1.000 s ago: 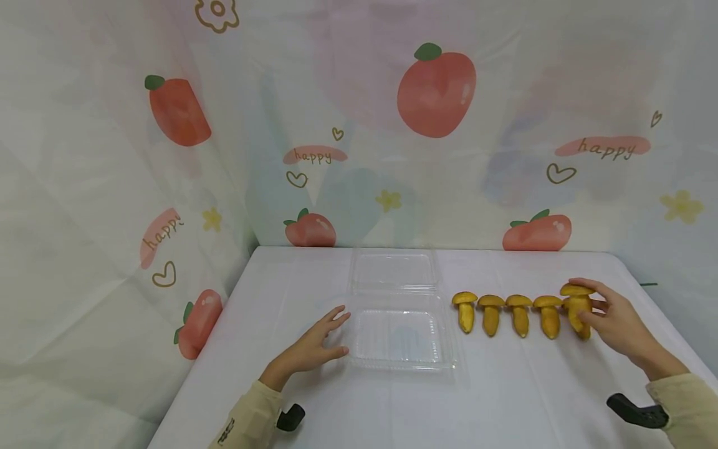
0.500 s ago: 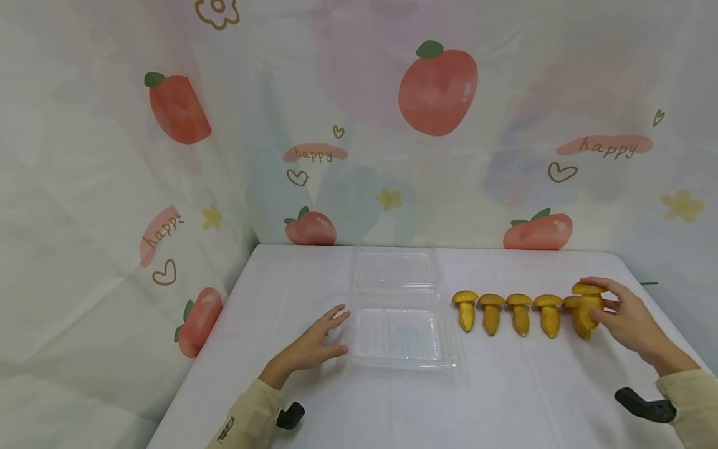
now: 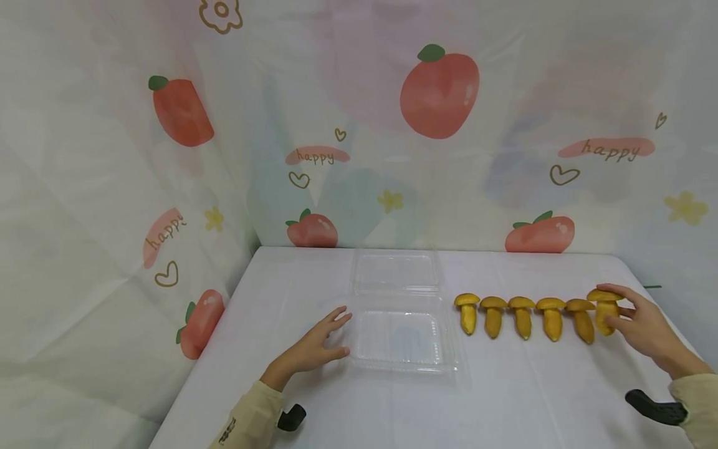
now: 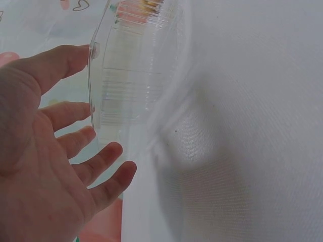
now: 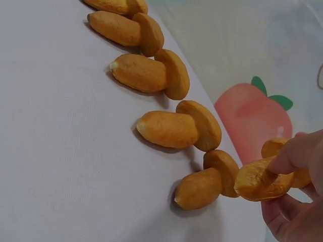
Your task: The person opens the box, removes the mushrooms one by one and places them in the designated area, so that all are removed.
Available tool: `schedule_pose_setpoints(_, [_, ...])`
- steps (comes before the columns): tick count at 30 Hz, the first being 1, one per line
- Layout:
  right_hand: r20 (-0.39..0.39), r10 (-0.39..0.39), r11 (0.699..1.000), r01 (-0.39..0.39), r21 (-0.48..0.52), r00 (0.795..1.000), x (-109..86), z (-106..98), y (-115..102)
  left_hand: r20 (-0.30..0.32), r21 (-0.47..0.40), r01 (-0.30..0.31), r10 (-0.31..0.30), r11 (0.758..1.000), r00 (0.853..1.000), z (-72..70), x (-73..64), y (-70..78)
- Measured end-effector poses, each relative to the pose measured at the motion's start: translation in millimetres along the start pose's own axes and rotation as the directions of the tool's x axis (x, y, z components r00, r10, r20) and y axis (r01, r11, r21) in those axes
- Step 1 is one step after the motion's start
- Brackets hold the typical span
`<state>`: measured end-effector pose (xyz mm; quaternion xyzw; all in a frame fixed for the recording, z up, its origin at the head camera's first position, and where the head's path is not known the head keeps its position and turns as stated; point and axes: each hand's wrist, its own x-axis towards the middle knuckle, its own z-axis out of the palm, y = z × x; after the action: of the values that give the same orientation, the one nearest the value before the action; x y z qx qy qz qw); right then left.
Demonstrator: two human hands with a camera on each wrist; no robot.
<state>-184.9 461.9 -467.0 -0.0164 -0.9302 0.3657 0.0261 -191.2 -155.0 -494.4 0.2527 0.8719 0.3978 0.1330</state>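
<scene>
My right hand (image 3: 647, 327) pinches a yellow-brown mushroom (image 3: 604, 312) with a thick stem, cap toward the back wall, at the right end of a row. In the right wrist view, thumb and fingers hold this mushroom (image 5: 260, 181) close beside the cap of the last mushroom (image 5: 199, 189) in the row. My left hand (image 3: 308, 348) is at the left side of a clear plastic clamshell box (image 3: 401, 365), its lid (image 3: 395, 271) folded back. In the left wrist view, the left hand's fingers (image 4: 68, 115) are spread, some fingertips right at the box's rim (image 4: 92, 85).
Several similar mushrooms (image 3: 521, 318) lie side by side on the white tablecloth (image 3: 505, 399), right of the box. A printed fabric wall (image 3: 359, 206) stands behind the table, and another (image 3: 112, 249) rises along the left.
My right hand has moved to the right with its mushroom, so the mushroom it overlapped now shows whole at the row's end. The left hand keeps its place by the box.
</scene>
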Motion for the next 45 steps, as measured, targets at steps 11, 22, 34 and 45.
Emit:
schedule_pose_setpoints(11, [-0.044,0.046,0.997,-0.048,-0.054,0.998,2.1,-1.1,15.4,-0.007,0.012,0.004,-0.004,1.000,1.000,0.3,-1.2,2.2])
schedule_pose_setpoints(22, [-0.031,0.066,0.997,-0.067,-0.033,0.997,5.0,-4.5,34.3,-0.006,0.006,0.008,-0.008,1.000,1.000,0.7,-1.5,2.5])
schedule_pose_setpoints(34, [-0.019,0.109,0.993,-0.110,-0.049,0.994,8.3,-4.5,53.5,-0.006,0.015,0.005,-0.005,1.000,1.000,0.6,-0.5,1.3])
schedule_pose_setpoints(45, [0.033,0.145,0.989,-0.145,-0.001,0.989,16.0,1.9,71.0,-0.005,0.016,0.001,-0.001,1.000,1.000,0.1,-1.7,4.8])
